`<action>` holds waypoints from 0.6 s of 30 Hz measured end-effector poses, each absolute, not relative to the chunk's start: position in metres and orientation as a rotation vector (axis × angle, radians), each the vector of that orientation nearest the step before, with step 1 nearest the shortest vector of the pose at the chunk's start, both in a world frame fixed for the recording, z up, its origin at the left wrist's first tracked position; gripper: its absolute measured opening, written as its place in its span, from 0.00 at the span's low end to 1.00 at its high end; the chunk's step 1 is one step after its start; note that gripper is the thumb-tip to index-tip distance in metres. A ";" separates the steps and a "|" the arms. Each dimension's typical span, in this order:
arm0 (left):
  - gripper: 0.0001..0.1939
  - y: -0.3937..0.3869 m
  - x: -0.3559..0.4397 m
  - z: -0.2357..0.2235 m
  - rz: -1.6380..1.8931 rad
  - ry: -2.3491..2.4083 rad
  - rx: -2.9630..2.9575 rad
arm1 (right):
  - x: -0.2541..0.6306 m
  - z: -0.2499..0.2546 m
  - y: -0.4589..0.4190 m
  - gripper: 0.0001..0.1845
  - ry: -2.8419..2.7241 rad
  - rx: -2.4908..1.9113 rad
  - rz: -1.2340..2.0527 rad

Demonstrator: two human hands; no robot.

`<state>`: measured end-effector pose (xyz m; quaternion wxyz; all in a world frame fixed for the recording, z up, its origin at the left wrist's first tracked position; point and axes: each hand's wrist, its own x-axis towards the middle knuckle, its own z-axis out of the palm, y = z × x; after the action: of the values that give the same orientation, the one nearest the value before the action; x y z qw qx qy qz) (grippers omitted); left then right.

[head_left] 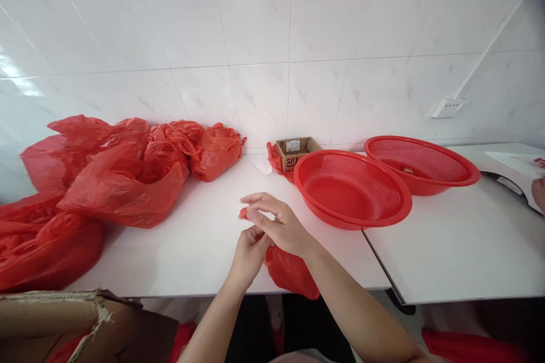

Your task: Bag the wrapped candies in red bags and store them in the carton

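A small red plastic bag (292, 273) hangs over the table's front edge, its lower part bulging. My left hand (250, 249) is closed, pinching the bag's gathered neck between thumb and fingers. Just above it, my right hand (281, 224) crosses over with fingers stretched out and a gap between them and the thumb. A twisted red end of the bag shows by the right thumb's tip. Whatever the bag contains is hidden, and the palms are partly covered.
Several filled red bags (123, 181) crowd the left. Two red perforated basins (353, 218), (451, 183) and a small cardboard box (293, 161) stand right of my hands. A torn carton (140, 323) is front left. Another person's hand (539, 193) shows at the right edge.
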<state>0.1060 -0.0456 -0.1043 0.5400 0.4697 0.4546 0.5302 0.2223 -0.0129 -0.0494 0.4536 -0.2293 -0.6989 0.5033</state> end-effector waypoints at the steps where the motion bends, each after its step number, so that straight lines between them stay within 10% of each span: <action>1: 0.15 -0.044 0.106 -0.105 1.324 1.088 1.063 | 0.223 -0.054 -0.015 0.11 -1.657 -0.653 1.111; 7: 0.18 -0.041 0.105 -0.108 1.562 0.990 0.778 | 0.231 -0.112 -0.029 0.56 -1.553 -1.144 1.084; 18: 0.18 -0.043 0.110 -0.121 1.536 0.960 0.837 | 0.254 -0.148 0.005 0.20 -2.008 -0.797 1.271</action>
<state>0.1100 -0.0427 -0.1212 0.5423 0.3523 0.4041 0.6470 0.2543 0.0052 -0.1482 0.3120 -0.3021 -0.7612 0.4817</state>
